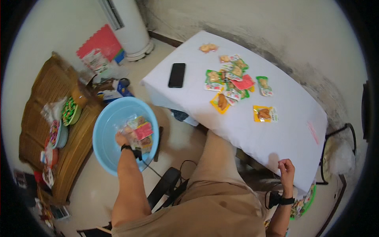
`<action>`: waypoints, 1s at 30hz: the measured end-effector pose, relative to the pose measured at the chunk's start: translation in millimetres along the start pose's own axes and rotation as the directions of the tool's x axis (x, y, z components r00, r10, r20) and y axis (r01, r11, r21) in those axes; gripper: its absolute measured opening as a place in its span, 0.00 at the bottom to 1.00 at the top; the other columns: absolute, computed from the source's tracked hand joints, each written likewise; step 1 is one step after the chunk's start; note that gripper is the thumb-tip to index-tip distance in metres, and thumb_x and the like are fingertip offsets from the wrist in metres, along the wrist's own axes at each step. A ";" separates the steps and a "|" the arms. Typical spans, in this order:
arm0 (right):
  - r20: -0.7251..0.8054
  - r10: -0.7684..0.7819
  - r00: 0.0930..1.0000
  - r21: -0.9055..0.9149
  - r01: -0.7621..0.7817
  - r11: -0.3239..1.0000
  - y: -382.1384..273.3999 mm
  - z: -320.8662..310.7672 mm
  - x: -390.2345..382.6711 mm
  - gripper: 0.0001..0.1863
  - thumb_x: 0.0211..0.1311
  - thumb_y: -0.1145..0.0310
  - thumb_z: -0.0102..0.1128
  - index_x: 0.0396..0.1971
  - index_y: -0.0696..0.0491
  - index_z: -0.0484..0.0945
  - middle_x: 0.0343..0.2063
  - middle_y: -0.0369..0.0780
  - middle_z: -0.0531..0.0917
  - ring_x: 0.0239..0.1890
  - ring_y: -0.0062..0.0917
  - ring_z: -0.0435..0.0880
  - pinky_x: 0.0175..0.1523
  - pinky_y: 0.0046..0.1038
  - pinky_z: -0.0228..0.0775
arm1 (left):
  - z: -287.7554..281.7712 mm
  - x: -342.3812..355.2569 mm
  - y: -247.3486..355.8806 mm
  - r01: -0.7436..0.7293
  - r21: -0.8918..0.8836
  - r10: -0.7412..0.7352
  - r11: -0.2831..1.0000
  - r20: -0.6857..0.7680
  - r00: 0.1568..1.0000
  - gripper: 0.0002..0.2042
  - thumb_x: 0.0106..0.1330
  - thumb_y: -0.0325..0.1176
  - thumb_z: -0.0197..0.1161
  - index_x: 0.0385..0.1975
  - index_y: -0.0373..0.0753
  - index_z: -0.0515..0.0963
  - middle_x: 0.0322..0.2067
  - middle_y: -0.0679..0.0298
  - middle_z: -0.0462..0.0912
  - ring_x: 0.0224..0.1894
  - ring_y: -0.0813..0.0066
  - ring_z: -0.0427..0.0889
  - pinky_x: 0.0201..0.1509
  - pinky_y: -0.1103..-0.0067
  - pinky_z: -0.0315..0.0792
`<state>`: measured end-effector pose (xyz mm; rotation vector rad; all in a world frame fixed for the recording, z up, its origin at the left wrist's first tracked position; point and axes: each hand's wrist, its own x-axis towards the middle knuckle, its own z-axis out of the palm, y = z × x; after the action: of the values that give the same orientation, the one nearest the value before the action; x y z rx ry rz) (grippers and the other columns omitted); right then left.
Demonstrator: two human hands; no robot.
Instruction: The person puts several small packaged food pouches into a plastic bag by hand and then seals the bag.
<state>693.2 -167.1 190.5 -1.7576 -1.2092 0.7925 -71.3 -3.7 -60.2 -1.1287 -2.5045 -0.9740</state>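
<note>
Tan shirt (201, 209) nearest; packets (144, 131) in the basin (103, 122)

Packets lie heaped there; the basin's sides probably keep them together. Left hand (122, 139) is at their left edge; we cannot tell whether its fingers grip one. Right hand (287, 170), fingers half-curled, appears to hold nothing beside the counter (244, 132).

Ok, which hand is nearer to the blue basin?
Left. The left hand is inside the blue basin, beside snack packets; the right hand is well to its right, by the white-covered table's near edge.
</note>
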 end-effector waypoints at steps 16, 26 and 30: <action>-0.267 -0.039 0.963 -0.338 -0.056 0.939 35.7 -46.5 16.8 0.06 0.54 0.69 0.58 0.29 0.56 0.77 0.26 0.45 0.78 0.28 0.36 0.77 0.35 0.31 0.69 | -55.6 35.7 13.2 0.429 0.144 -0.416 0.892 -0.116 0.902 0.17 0.62 0.33 0.46 0.46 0.31 0.73 0.42 0.46 0.78 0.43 0.50 0.77 0.47 0.64 0.71; -0.573 -0.218 0.790 -0.650 -0.276 0.708 121.9 -177.3 111.9 0.13 0.50 0.66 0.59 0.36 0.54 0.77 0.35 0.45 0.76 0.38 0.40 0.76 0.41 0.37 0.71 | -15.2 -25.1 347.3 -0.286 -0.843 0.591 0.455 0.045 0.805 0.12 0.68 0.34 0.48 0.46 0.34 0.71 0.45 0.59 0.75 0.45 0.71 0.73 0.52 0.77 0.66; -0.581 -0.198 0.789 -0.694 -0.354 0.627 145.5 -195.7 139.6 0.13 0.48 0.66 0.60 0.35 0.54 0.77 0.35 0.43 0.74 0.41 0.38 0.74 0.40 0.37 0.71 | -59.1 -213.1 502.6 0.046 -0.972 0.854 0.230 0.225 0.470 0.07 0.63 0.28 0.52 0.38 0.36 0.74 0.36 0.64 0.76 0.39 0.75 0.74 0.49 0.81 0.66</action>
<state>965.7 -117.7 142.9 -2.5111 -1.0525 -0.4119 437.5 76.6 129.8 -3.0504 -1.3593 -2.0846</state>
